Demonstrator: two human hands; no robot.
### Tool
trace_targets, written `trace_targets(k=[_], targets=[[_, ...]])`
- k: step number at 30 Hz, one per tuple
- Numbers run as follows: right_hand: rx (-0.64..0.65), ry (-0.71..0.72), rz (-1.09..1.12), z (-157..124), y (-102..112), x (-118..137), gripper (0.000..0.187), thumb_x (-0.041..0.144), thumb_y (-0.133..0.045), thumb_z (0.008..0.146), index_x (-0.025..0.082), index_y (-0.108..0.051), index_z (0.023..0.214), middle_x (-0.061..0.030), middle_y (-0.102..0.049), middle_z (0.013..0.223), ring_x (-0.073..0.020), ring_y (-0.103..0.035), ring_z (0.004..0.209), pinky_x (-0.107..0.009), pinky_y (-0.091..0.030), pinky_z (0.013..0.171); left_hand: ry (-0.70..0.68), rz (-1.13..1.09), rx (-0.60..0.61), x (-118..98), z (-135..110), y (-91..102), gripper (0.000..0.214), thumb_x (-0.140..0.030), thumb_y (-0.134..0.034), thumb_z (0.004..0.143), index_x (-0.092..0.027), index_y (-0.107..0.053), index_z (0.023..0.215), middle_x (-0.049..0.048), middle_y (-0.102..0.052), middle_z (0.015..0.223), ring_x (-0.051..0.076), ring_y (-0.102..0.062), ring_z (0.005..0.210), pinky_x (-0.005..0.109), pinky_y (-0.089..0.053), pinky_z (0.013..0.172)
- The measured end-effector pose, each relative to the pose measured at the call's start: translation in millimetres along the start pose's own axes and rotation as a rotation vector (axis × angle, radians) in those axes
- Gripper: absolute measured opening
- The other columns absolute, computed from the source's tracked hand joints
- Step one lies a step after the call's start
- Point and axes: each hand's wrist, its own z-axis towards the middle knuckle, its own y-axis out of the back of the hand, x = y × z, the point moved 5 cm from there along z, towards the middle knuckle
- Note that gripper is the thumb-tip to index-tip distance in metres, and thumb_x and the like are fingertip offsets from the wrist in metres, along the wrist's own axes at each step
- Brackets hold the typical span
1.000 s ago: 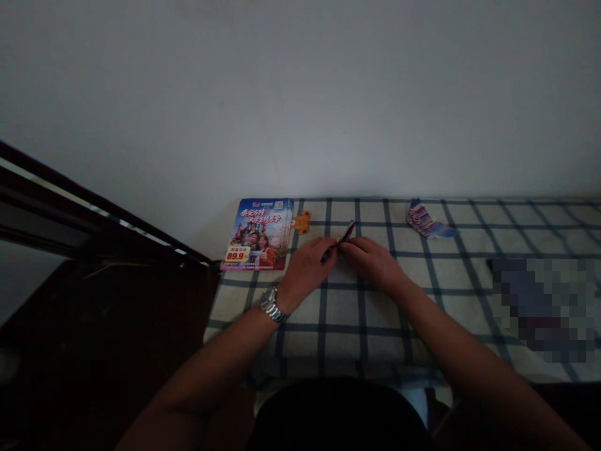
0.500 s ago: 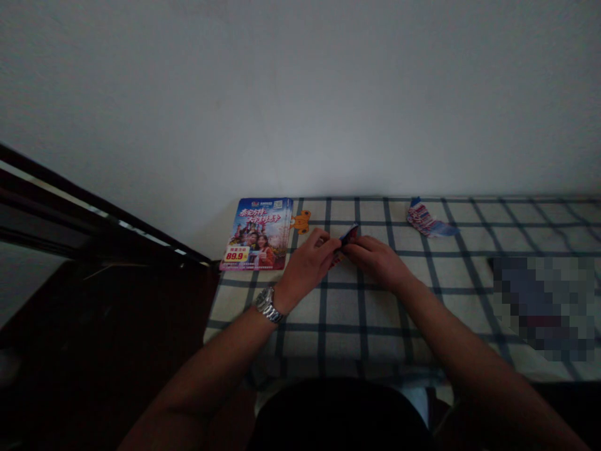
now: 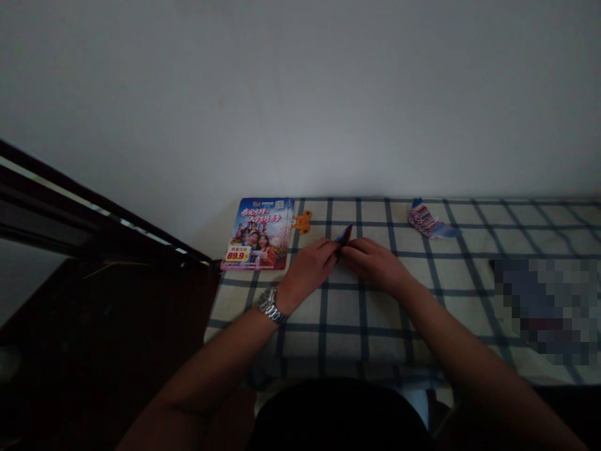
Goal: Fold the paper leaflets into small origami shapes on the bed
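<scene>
Between my two hands is a small folded piece of printed paper point(image 3: 345, 235), dark blue and red, with its pointed tip standing up. My left hand point(image 3: 313, 268), below a metal wristwatch point(image 3: 271, 305), pinches it from the left. From the right, my right hand point(image 3: 373, 263) has its fingers closed on the same paper. Most of the paper's lower part is hidden behind the fingers. Both hands rest over the checked cloth point(image 3: 342, 313) on the table.
A stack of printed leaflets point(image 3: 258, 235) lies at the table's left end, beside an orange bear-shaped piece point(image 3: 302, 222). Toward the back right lies a pleated, folded paper point(image 3: 429, 219). A blurred-out flat object point(image 3: 544, 310) is at the right. A pale wall point(image 3: 300, 100) rises behind the table.
The fingers have shifted around the paper, and its tip now stands more upright and narrower between them. My left hand's fingers have lowered and flattened. The other things lie as before.
</scene>
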Motion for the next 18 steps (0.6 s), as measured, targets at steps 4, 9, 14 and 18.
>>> trace_targets(k=[4,9,14,18], targets=[[0.025,0.005,-0.013,1.6,-1.2,3.7,0.021,0.028,-0.050,0.107,0.026,-0.064,0.123,-0.0091,-0.068,0.113,-0.0243,-0.065,0.100,-0.038,-0.056,0.088,0.006,-0.008,-0.005,-0.3,0.1,0.4,0.020,-0.012,-0.054,0.101,-0.019,-0.066,0.116,0.0048,-0.069,0.107,0.019,-0.068,0.099,0.033,-0.058,0.090],[0.040,0.002,-0.016,2.6,-3.9,3.3,0.018,0.028,-0.052,0.107,0.024,-0.064,0.120,-0.0086,-0.067,0.108,-0.0233,-0.064,0.097,-0.035,-0.055,0.084,0.018,-0.014,0.009,-1.4,0.8,0.5,0.019,-0.012,-0.053,0.102,-0.018,-0.067,0.113,0.0045,-0.069,0.105,0.019,-0.068,0.097,0.033,-0.057,0.090],[0.045,0.015,-0.022,1.9,-1.4,1.7,0.014,0.026,-0.053,0.106,0.021,-0.065,0.111,-0.0073,-0.065,0.101,-0.0216,-0.062,0.091,-0.032,-0.052,0.080,0.011,0.015,0.005,-2.3,1.2,4.0,0.020,-0.013,-0.054,0.102,-0.018,-0.068,0.115,0.0047,-0.069,0.108,0.019,-0.068,0.096,0.032,-0.057,0.088],[0.043,0.028,-0.022,1.0,0.8,0.2,0.011,0.025,-0.055,0.105,0.020,-0.065,0.106,-0.0085,-0.064,0.100,-0.0221,-0.062,0.089,-0.033,-0.052,0.079,0.027,0.032,-0.018,0.2,1.5,7.9,0.016,-0.015,-0.056,0.101,-0.018,-0.068,0.111,0.0047,-0.069,0.102,0.019,-0.067,0.094,0.032,-0.056,0.085]])
